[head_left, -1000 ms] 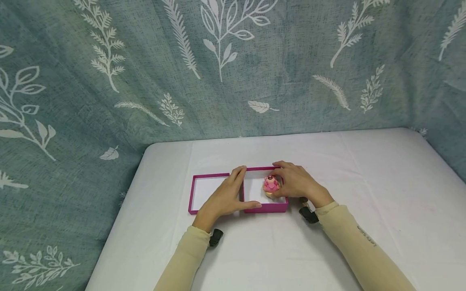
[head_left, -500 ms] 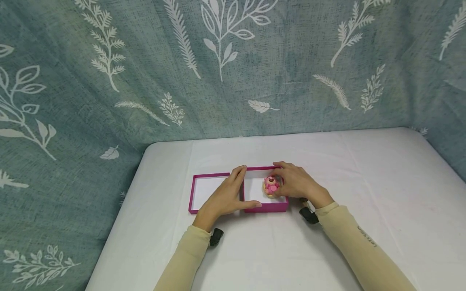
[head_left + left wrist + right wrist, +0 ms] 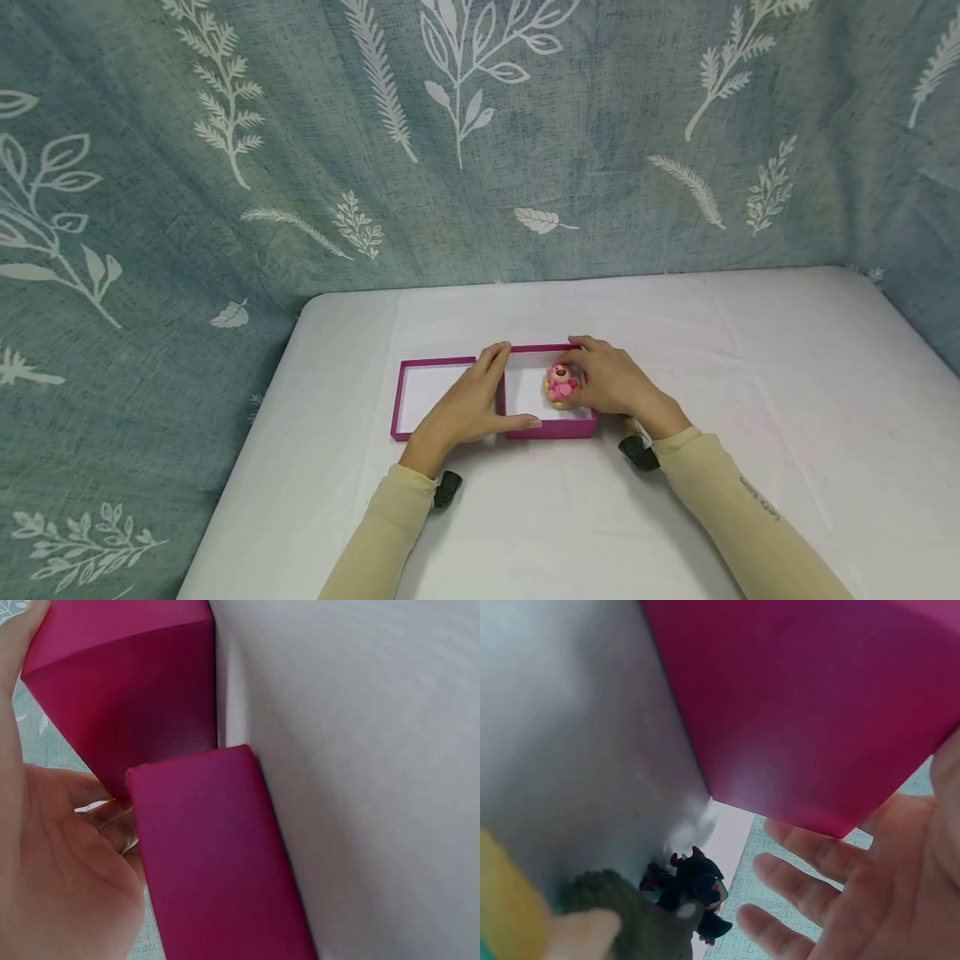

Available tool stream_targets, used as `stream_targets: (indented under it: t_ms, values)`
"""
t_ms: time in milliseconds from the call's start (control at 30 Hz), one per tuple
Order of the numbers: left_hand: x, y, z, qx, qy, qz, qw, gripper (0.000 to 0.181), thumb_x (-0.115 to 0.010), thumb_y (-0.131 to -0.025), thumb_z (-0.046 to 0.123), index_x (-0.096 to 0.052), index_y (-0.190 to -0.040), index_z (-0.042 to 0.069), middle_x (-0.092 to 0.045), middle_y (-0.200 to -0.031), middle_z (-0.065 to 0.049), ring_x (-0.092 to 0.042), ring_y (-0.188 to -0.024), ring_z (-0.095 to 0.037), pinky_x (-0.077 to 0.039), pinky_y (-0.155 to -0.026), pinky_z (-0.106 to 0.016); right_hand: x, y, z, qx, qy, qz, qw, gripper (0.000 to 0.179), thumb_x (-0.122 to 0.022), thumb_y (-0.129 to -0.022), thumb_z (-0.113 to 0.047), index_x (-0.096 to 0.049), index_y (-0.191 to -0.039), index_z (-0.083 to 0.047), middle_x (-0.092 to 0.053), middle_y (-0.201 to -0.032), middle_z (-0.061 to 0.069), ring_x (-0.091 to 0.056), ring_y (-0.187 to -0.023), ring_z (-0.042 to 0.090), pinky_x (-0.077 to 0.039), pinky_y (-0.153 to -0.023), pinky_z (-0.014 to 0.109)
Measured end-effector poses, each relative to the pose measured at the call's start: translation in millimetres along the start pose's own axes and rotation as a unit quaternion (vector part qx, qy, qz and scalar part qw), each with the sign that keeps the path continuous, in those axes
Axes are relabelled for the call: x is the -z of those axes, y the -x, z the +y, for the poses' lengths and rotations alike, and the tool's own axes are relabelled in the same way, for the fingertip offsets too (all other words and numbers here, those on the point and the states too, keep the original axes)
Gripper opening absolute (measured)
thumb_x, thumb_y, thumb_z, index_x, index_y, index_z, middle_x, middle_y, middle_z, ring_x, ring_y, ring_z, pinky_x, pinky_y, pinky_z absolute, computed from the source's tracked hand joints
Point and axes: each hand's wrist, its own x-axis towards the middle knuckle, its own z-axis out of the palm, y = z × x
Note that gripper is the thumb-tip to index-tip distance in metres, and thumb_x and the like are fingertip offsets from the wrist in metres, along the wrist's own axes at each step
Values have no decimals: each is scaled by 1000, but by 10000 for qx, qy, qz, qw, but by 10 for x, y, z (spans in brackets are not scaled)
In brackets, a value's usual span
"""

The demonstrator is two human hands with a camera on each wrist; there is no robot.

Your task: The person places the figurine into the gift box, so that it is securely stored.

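Observation:
A pink bear figurine [image 3: 561,383] sits in the right part of an uncovered magenta box [image 3: 551,430] with a white inside. My right hand [image 3: 615,381] reaches over the box's right wall and pinches the figurine between thumb and forefinger. In the right wrist view, its other fingers [image 3: 802,889] extend beyond the box wall. My left hand [image 3: 468,404] rests along the box's left side, fingers straight toward the back corner, thumb on the front edge. Under that hand lies the magenta-rimmed lid [image 3: 438,362], partly hidden.
In the right wrist view, a black figurine [image 3: 697,881], a grey-green figure [image 3: 619,911] and a blurred yellow thing [image 3: 502,892] stand near the box. A white cloth covers the table [image 3: 750,375]. Behind hangs a leaf-patterned teal curtain [image 3: 600,125].
Between the first and second frames the bear figurine turned in the right hand's fingers, so its face shows more. Since then the hands have hardly moved; the head view has shifted slightly.

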Motion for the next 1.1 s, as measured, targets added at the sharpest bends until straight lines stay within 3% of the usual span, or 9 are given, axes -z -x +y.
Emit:
stream_targets:
  t_ms: [467, 800, 1100]
  values:
    - [-23, -5, -20, -70, -13, 41, 10000, 117, -68, -74, 73, -16, -157, 8, -20, -161, -5, -37, -142, -25, -36, -114, -42, 3, 42, 11, 231, 84, 356, 9991, 57, -85, -73, -30, -68, -121, -5, -45, -145, 25, -44, -131, 46, -34, -106, 65]
    - [-26, -3, -32, -50, -18, 77, 10000, 118, -66, -74, 75, -16, -157, 9, -21, -161, -4, -39, -141, -25, -38, -113, -43, 169, 155, 74, 644, -92, 666, 9957, 43, -76, -86, -26, -66, -124, -8, -49, -142, 22, -43, -132, 44, -33, -106, 65]
    - [-13, -10, -16, -54, -21, 50, 10000, 118, -66, -74, 75, -14, -158, 11, -21, -161, -4, -37, -143, -24, -37, -114, -41, 243, 359, 312, 617, -317, 820, 9942, 45, -66, -94, -31, -60, -132, -6, -48, -143, 18, -41, -134, 41, -37, -105, 62]
